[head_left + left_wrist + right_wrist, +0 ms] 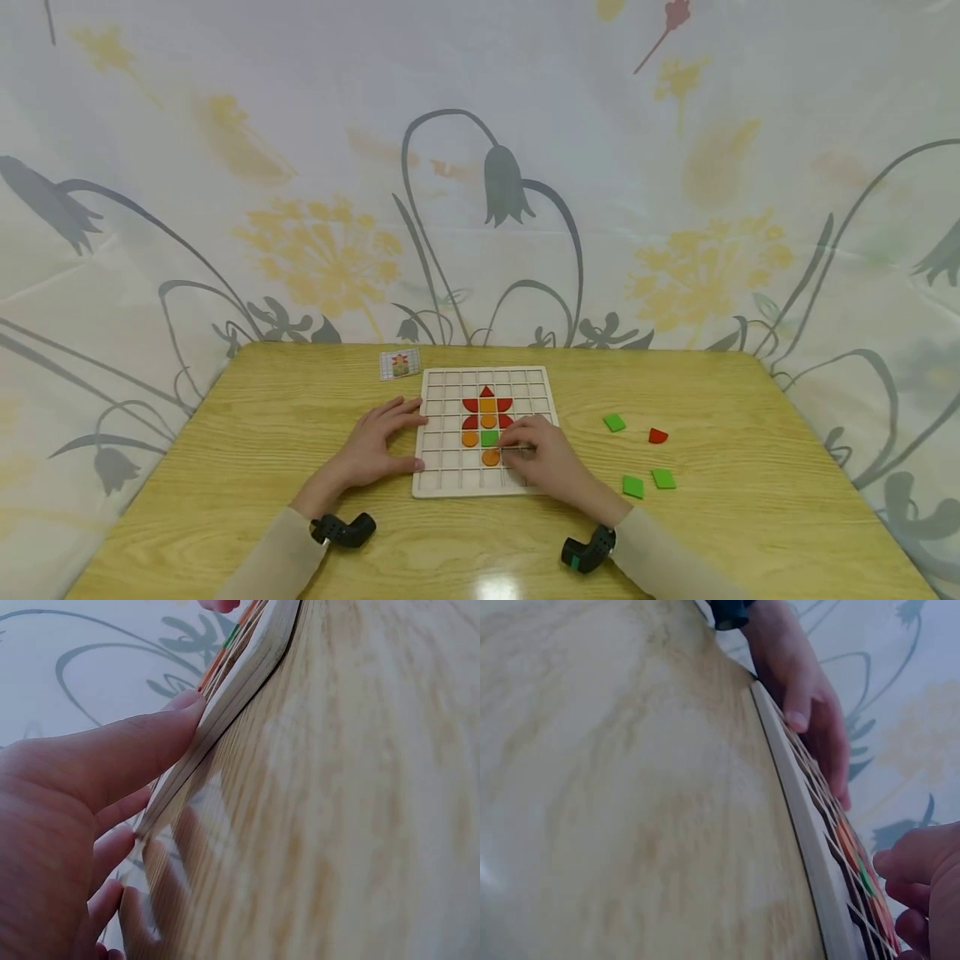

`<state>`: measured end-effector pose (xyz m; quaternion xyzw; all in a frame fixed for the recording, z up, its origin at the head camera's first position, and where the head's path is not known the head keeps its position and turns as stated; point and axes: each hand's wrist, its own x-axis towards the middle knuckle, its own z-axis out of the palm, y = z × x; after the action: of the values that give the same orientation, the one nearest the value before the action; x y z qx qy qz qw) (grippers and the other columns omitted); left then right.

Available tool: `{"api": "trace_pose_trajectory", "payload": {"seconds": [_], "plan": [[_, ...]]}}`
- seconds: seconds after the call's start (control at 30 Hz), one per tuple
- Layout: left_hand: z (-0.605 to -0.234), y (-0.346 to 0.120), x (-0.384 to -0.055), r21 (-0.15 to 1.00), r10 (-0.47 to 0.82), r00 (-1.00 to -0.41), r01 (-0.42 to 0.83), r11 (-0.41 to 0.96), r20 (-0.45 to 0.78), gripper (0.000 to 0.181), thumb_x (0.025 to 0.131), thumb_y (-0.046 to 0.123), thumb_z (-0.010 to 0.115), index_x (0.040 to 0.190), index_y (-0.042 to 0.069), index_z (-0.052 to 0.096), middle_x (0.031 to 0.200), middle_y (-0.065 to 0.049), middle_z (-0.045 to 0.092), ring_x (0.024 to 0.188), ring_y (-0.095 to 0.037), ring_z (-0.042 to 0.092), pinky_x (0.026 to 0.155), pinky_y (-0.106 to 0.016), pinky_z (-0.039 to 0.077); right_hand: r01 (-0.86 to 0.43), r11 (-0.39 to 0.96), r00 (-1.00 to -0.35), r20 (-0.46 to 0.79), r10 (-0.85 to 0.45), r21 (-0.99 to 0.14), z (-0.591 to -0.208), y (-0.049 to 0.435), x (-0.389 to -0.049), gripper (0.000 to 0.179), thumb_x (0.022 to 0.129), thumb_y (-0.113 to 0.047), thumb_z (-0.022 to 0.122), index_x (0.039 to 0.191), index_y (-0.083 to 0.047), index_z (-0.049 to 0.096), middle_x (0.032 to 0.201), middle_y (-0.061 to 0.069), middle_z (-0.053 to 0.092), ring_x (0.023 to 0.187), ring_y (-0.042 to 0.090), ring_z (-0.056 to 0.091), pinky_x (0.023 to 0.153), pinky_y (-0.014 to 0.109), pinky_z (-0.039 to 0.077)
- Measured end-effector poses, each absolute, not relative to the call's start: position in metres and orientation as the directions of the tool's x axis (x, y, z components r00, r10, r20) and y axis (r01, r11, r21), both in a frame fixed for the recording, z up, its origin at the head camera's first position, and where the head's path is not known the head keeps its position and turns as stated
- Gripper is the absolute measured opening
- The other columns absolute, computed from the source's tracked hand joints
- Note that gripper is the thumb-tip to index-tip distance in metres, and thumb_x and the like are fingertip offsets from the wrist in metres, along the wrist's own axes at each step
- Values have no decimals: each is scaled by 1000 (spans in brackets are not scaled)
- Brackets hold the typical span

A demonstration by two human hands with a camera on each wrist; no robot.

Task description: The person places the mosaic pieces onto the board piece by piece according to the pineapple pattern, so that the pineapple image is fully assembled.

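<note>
A white grid board [442,483] lies on the table, with red, orange and green flat pieces set in its middle squares. My left hand [375,444] rests at the board's left edge, thumb and fingers fairly straight; in the left wrist view the thumb [169,735] touches the rim. Over the board's right half, my right hand [543,457] has its fingertips bent down beside a green square [490,438] and an orange round piece [491,457]. Whether anything is between those fingertips is hidden. The right wrist view shows its fingers [922,859] bent close above the pieces.
Right of the board lie several loose pieces: green squares [633,486] and a red rounded piece [657,436]. A small printed card [400,364] with a coloured pattern lies behind the board's left corner. A flower-printed cloth [480,250] hangs behind the wooden table [750,500].
</note>
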<state>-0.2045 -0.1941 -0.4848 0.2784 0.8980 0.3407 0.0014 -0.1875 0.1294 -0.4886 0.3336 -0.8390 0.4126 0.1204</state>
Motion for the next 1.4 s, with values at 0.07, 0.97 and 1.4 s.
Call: {"api": "trace_pose_trajectory", "payload": {"seconds": [0.07,0.97,1.4], "plan": [[-486,-193,-205,609,500,-846,498,617,186,60,82,41,79,133,13,64,155,-9,41,147,-39,23,110,-68,15,-638,446,-765,455,-455,-627,-487,137,-189,15,84,-1,76,93,-13,77,98,-4,69,88,14,56,71,29,50],[-487,-194,-206,598,498,-848,498,629,183,61,82,44,79,134,14,64,156,-9,40,146,-39,24,109,-70,16,-359,740,-933,191,-306,-569,-464,261,-205,17,90,-7,73,106,-7,76,119,18,66,110,42,60,88,57,49],[-485,-193,-204,594,496,-848,500,630,188,62,82,43,79,133,12,64,155,-10,41,146,-40,24,108,-71,16,-349,741,-931,124,-342,-573,-460,265,-206,34,84,10,63,113,-5,73,122,18,65,116,43,57,92,56,48]]}}
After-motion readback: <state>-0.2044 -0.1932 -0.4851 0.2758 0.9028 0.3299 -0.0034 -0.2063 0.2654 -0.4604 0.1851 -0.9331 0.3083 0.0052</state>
